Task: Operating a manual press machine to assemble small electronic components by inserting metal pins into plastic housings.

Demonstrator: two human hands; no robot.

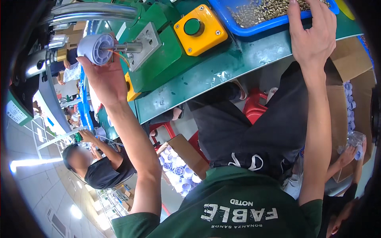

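Note:
My left hand (106,81) is closed round a pale lavender-white, cup-shaped plastic part (89,48). Its ribbed end faces right, up against a metal rod (131,47) on the green machine (164,63). Thin orange and yellow wires (121,56) show at that end; most of my fingers are behind the part. At the upper right, my right hand (315,37) reaches over the near rim of a blue tray (254,31) with thumb and fingers apart. Small brass-coloured metal pieces (260,14) lie in the tray. The upper picture edge cuts off some fingertips.
A yellow box with a green push button (193,27) sits between machine and tray on the green table (254,59). Cardboard boxes (186,152) of white plastic parts flank my legs. Another person (109,168) works at left; another's hands (349,154) hold a clear bag at right.

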